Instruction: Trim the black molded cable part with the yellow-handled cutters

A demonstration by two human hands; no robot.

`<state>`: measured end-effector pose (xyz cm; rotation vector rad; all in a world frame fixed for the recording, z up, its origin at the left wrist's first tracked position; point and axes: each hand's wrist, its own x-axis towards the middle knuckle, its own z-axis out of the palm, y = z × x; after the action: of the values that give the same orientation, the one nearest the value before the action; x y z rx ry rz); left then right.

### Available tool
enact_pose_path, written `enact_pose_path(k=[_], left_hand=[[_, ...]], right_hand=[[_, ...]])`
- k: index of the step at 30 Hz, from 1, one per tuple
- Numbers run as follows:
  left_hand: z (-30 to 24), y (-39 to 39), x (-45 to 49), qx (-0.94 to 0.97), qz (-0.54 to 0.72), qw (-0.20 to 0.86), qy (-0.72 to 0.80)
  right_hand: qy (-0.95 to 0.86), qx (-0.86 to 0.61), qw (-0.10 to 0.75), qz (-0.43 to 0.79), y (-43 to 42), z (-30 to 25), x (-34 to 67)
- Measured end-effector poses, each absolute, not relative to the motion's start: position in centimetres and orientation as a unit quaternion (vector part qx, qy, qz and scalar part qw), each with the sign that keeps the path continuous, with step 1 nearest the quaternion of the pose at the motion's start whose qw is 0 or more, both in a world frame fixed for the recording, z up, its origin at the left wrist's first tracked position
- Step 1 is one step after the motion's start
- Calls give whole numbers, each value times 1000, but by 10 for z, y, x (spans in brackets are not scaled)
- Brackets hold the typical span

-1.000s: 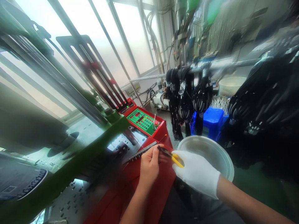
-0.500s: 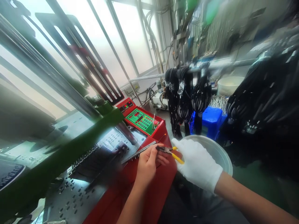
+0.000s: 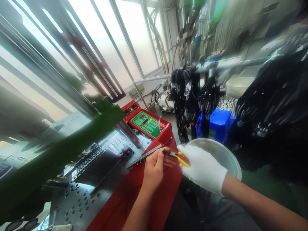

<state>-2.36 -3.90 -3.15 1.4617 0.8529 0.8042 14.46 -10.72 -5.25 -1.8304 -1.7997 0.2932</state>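
Nothing legible; the control panel [image 3: 147,123] markings are too small.

My right hand [image 3: 203,168] wears a plain white glove, while my left hand [image 3: 154,168] is bare. The pliers [image 3: 176,156] I see between them have yellow handles and dark, near-black jaws. The tabletop [image 3: 154,195] under my hands is bright red, and beside it the metal plate [image 3: 79,199] is grey, dotted with rows of dark holes. The control panel [image 3: 146,123] has a green face with small red and white buttons inside a red frame. A thick bar [image 3: 60,154] runs across in deep green. The basin [image 3: 223,157] looks pale grey-white. Bundles of cables [image 3: 192,99] hang black above a vivid blue stool [image 3: 218,123]
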Motion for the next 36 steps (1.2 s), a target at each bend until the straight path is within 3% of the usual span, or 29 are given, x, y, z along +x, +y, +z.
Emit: enact_pose_path(k=[6, 11, 17, 20, 28, 32, 36], left_hand=[[-33, -39, -22, 629, 362, 574, 379], [-33, -39, -22, 639, 363, 557, 388], [-31, -39, -22, 641, 348, 570, 379], [-31, -38, -21, 627, 347, 584, 382], [-35, -37, -20, 606, 375, 558, 425], [-35, -36, -21, 593, 377, 571, 425], [-34, -37, -21, 577, 375, 584, 430]], right_hand=[[-643, -702, 252, 175, -105, -44, 142], [-634, -655, 291, 290, -105, -39, 140], [-671, -695, 256, 27, -105, -59, 139], [-689, -680, 250, 11, -103, -68, 138], [-623, -593, 375, 347, -107, -55, 140], [-530, -519, 365, 563, -106, -51, 145], [-500, -471, 367, 627, -107, -53, 143]])
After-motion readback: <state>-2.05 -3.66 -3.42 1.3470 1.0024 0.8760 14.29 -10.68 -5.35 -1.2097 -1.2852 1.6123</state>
